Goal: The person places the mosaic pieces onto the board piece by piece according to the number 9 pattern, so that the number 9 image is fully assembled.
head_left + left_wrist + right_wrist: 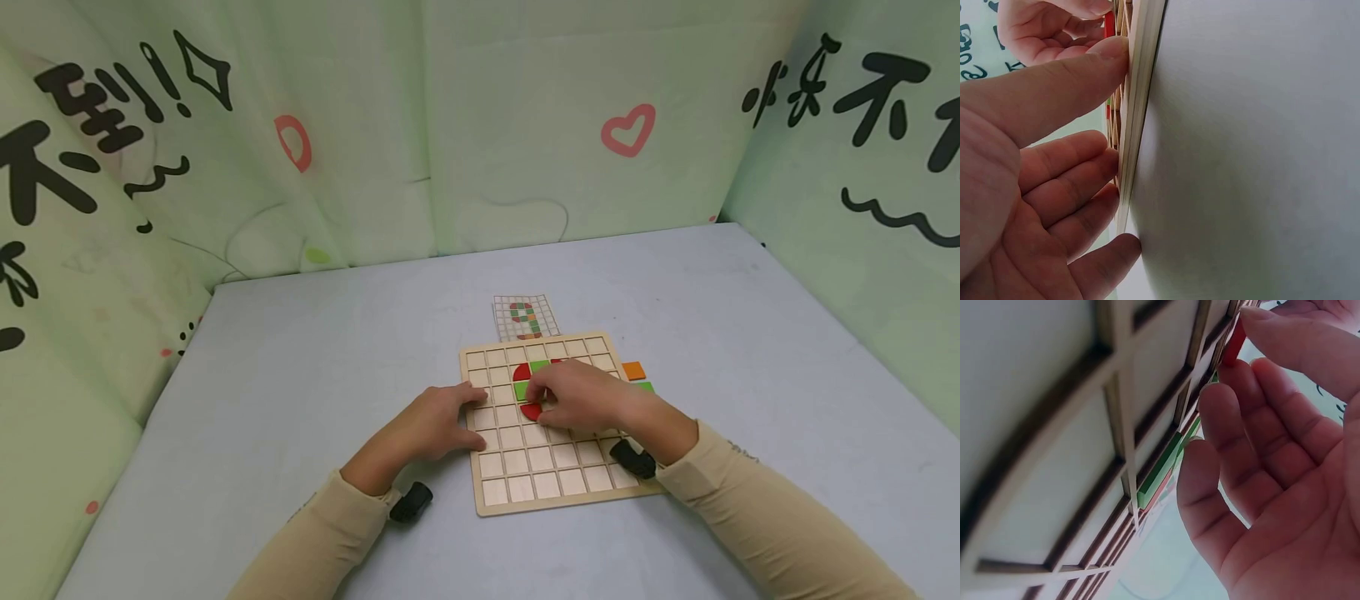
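Note:
A wooden grid board [495,493] lies on the table. My left hand [435,423] rests at its left edge, thumb and fingertips touching the rim with the fingers fairly straight. Over the board's middle, my right hand [581,396] pinches a red rounded tile [531,412] between thumb and fingers; the right wrist view shows this red tile [1235,342] tilted above the grid. Set in the cells nearby are a red rounded tile [521,372], a green square tile [538,366] and another green tile [521,391]. The right hand covers part of the grid behind it.
Behind the board lies a gridded pattern card [523,312] with a red, green and orange figure, its near end meeting the board. An orange tile [633,371] and a green tile [645,386] lie off the board's right edge. A printed curtain [517,125] hangs behind the table.

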A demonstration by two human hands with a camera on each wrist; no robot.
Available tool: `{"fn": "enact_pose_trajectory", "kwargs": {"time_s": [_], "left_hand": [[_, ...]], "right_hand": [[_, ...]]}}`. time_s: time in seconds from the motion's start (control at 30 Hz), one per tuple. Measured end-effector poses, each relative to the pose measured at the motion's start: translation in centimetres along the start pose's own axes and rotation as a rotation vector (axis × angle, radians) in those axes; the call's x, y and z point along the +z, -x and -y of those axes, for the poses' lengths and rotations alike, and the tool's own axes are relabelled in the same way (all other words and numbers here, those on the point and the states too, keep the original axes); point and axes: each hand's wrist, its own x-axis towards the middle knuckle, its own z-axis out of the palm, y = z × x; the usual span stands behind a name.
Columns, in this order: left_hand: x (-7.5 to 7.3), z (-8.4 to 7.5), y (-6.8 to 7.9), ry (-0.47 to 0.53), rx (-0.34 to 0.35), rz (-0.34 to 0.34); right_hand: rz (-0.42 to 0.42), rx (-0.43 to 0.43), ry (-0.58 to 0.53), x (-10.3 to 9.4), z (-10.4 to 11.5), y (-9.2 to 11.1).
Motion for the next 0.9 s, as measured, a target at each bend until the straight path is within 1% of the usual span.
{"fn": "enact_pose_trajectory", "kwargs": {"time_s": [0.23,0.53,0.9], "left_hand": [[-0.01,0.04,0.02,-0.001,0.014,-0.003],[0.04,0.07,-0.03,-0.008,0.022,-0.004],[0.06,0.11,-0.06,-0.013,0.025,-0.006]], "right_hand": [[0.006,0.013,0.019,0.00,0.28,0.06],[0.002,0.015,0.009,0.10,0.35,0.04],[-0.018,-0.005,0.002,0.22,0.39,0.15]]}}
